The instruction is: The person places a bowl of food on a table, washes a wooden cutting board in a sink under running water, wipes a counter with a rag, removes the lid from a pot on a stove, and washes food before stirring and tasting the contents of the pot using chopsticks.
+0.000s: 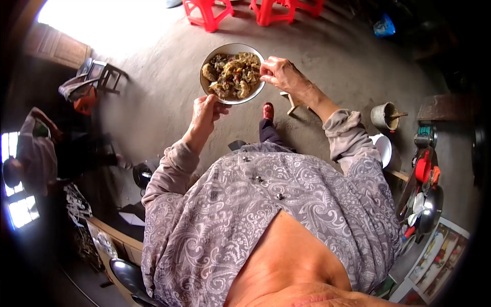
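A round white bowl with a dark rim (204,86) is held out in front of my body, above the floor. It is filled with cooked food (234,74), brownish-yellow pieces with bits of red and green. My left hand (205,113) grips the bowl's lower left edge, thumb on the rim and fingers under it. At the bowl's right edge, my right hand (280,72) is closed on the rim, its fingers curled. The bowl looks about level.
Red plastic stools (207,15) stand at the top. A small wooden stool (292,104) is under my right forearm. A bucket (383,116) and a white basin (382,148) are at right, a dark chair (106,77) at left. Another person (38,148) is at far left.
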A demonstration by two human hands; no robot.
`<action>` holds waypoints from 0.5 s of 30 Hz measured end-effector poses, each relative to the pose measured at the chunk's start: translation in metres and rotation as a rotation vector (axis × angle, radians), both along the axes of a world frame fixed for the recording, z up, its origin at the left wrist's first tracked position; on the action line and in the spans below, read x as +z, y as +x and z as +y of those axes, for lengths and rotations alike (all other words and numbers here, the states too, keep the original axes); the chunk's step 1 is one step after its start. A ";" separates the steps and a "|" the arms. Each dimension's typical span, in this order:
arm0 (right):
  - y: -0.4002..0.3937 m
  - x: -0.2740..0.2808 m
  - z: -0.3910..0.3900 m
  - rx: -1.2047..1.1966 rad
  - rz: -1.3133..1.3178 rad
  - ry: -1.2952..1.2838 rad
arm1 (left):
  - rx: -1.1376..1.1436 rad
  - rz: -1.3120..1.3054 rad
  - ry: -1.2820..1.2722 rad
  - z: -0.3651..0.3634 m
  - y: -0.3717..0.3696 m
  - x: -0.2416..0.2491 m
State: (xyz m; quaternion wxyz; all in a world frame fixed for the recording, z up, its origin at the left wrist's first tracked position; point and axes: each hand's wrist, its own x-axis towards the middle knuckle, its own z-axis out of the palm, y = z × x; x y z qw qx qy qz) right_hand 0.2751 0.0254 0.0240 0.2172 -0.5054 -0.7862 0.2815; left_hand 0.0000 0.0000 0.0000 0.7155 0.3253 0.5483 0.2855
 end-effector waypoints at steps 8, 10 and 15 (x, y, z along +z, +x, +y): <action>0.002 -0.016 -0.005 0.049 0.076 0.032 | -0.002 -0.002 -0.061 -0.011 -0.011 -0.017; 0.013 0.008 -0.009 0.001 0.091 -0.090 | 0.009 0.014 -0.064 -0.013 -0.012 -0.023; 0.090 -0.005 -0.026 -0.048 0.394 -0.539 | 0.030 -0.014 -0.016 0.000 -0.031 -0.023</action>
